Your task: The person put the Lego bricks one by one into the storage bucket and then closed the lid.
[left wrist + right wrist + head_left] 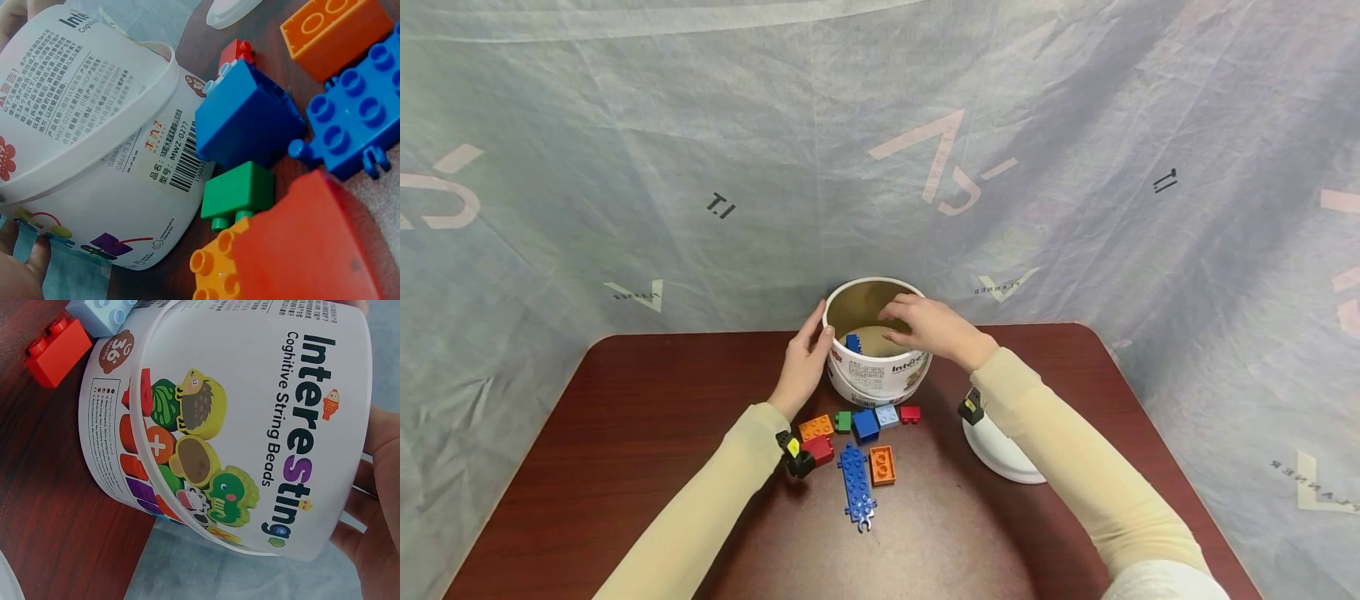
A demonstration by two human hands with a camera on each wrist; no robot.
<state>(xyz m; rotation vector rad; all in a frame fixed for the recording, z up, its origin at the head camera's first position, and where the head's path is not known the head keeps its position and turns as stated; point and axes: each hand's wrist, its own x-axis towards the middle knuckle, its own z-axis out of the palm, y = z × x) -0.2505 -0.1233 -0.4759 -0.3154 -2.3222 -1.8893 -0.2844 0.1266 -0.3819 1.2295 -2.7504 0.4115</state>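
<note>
A white bucket (880,379) with printed labels stands upright at the back of the table. Along its left side my left hand (801,367) rests against the outer wall, thumb and fingers near the rim; in the left wrist view fingertips (39,253) touch the printed wall. Over the right rim reaches my right hand (936,329), thumb and fingers apart above the opening, with nothing visible between them. Inside the bucket, a small blue block (853,342) lies at the left. The right wrist view shows the bucket's front (262,425), with part of the right hand beyond its rim.
In front of the bucket lie a blue wheelbase plate (855,483), orange bricks (882,465) (816,427), red bricks (820,450) (910,414), a green brick (843,422), a blue block (866,425) and a light blue brick (887,415). A white lid (1000,454) lies under the right forearm.
</note>
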